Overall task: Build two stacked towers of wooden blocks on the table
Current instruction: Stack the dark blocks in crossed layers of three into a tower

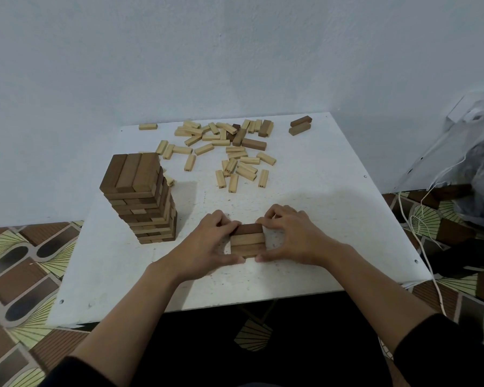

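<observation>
A white square table [305, 196] stands against a pale wall, over a floor [20, 269] patterned in brown and cream. The biggest thing on it is a tall tower [140, 196] of brown and tan blocks, many layers high, standing near the left edge with three blocks side by side on top. Across the far half of the table lies a loose scatter of blocks [229, 152], mostly pale with a few darker brown ones toward the far edge. The left hand [210, 244] and the right hand [294, 238] meet near the middle of the near edge, each curled round one side of a low stack [248, 241] between them, with thumbs at its near corners and fingers bent over the far ones, so both grip it. The stack rests on the table, well apart from the tower. Its top shows three blocks lying side by side, the far one dark and the two nearer ones lighter; how many layers lie beneath cannot be told. Near the far right corner sits a pair of brown blocks [300, 125], one against the other, and a single pale block [148, 126] lies by the far left corner. A thin white cord [428, 263] trails past the right edge.
</observation>
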Demonstrator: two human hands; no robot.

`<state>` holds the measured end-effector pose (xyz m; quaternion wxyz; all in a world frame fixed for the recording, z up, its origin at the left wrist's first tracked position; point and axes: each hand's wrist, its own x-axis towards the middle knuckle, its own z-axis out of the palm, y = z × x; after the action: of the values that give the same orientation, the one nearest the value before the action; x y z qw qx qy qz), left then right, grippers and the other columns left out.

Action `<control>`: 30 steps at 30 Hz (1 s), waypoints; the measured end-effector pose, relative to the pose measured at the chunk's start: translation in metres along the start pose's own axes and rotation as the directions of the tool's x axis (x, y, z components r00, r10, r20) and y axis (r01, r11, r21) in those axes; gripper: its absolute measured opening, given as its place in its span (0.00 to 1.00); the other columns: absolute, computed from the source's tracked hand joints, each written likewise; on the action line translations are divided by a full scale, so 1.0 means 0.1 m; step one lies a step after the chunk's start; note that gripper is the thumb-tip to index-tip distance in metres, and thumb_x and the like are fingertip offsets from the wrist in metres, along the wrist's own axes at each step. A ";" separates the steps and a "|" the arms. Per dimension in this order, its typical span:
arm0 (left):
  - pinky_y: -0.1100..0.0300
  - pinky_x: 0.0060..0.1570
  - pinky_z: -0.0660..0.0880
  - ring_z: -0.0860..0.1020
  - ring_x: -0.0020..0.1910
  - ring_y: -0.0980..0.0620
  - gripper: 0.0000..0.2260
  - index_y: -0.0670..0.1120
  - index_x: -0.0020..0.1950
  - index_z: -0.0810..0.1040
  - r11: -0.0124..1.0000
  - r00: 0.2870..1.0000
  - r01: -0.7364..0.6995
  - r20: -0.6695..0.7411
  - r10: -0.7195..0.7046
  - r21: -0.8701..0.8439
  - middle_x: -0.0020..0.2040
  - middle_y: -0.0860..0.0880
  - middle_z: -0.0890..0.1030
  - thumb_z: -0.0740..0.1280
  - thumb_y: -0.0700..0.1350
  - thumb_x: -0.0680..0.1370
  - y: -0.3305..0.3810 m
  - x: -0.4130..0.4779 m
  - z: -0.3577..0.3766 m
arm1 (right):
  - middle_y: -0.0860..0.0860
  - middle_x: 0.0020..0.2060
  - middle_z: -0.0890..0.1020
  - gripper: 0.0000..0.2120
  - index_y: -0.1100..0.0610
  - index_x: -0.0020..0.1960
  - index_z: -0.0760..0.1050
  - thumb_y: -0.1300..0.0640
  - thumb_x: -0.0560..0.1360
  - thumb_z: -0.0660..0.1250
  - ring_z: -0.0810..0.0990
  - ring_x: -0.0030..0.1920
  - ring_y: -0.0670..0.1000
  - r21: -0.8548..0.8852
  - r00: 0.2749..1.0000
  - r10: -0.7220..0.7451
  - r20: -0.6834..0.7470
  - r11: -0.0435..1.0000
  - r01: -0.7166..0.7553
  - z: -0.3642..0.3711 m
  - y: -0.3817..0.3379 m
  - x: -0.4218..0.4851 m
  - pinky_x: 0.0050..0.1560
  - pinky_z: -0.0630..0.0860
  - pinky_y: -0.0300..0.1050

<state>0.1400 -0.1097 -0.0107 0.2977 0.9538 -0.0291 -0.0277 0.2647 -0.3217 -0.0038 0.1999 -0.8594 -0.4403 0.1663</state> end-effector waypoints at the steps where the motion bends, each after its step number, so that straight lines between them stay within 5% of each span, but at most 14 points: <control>1: 0.60 0.56 0.69 0.66 0.57 0.54 0.27 0.52 0.70 0.73 1.000 1.000 0.000 0.004 0.000 0.000 0.53 0.58 0.66 0.74 0.59 0.74 0.00 0.00 0.00 | 0.40 0.55 0.69 0.36 0.44 0.69 0.73 0.29 0.66 0.72 0.65 0.58 0.43 -0.008 1.000 -0.004 0.006 1.000 0.004 -0.01 -0.01 0.00 0.62 0.62 0.47; 10: 0.58 0.63 0.69 0.67 0.62 0.56 0.31 0.53 0.72 0.71 1.000 0.999 0.022 -0.032 -0.022 -0.002 0.62 0.58 0.68 0.74 0.63 0.73 -0.03 -0.03 0.01 | 0.39 0.55 0.69 0.36 0.45 0.69 0.73 0.29 0.67 0.71 0.65 0.58 0.43 -0.026 1.000 -0.010 0.026 1.000 0.010 -0.02 -0.02 0.00 0.63 0.62 0.48; 19: 0.59 0.50 0.75 0.73 0.53 0.58 0.24 0.54 0.67 0.69 1.000 0.999 0.010 0.045 -0.009 -0.016 0.61 0.59 0.64 0.70 0.62 0.77 0.11 -0.04 -0.05 | 0.38 0.54 0.69 0.31 0.46 0.66 0.74 0.34 0.68 0.74 0.68 0.57 0.43 0.083 1.000 -0.026 0.014 0.996 0.025 -0.02 -0.01 -0.05 0.64 0.65 0.48; 23: 0.58 0.43 0.76 0.76 0.45 0.54 0.26 0.55 0.69 0.67 0.998 0.999 -0.004 0.045 0.001 0.066 0.62 0.58 0.63 0.68 0.64 0.77 0.25 -0.04 -0.22 | 0.38 0.55 0.72 0.28 0.47 0.62 0.77 0.41 0.66 0.79 0.73 0.57 0.43 0.294 0.998 -0.030 -0.057 0.955 0.046 -0.10 -0.04 -0.12 0.55 0.71 0.37; 30: 0.56 0.44 0.78 0.78 0.44 0.55 0.26 0.54 0.69 0.66 0.985 1.000 -0.022 0.004 0.021 0.171 0.64 0.58 0.61 0.67 0.63 0.77 0.62 -0.06 -0.68 | 0.42 0.55 0.74 0.27 0.48 0.62 0.76 0.46 0.66 0.81 0.73 0.57 0.45 0.266 0.971 -0.123 -0.204 0.948 0.176 -0.53 -0.27 -0.18 0.52 0.69 0.28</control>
<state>0.1360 -0.1219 0.0809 0.2151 0.9754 -0.0419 -0.0228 0.2605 -0.3329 0.0576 0.3725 -0.7977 -0.4558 0.1310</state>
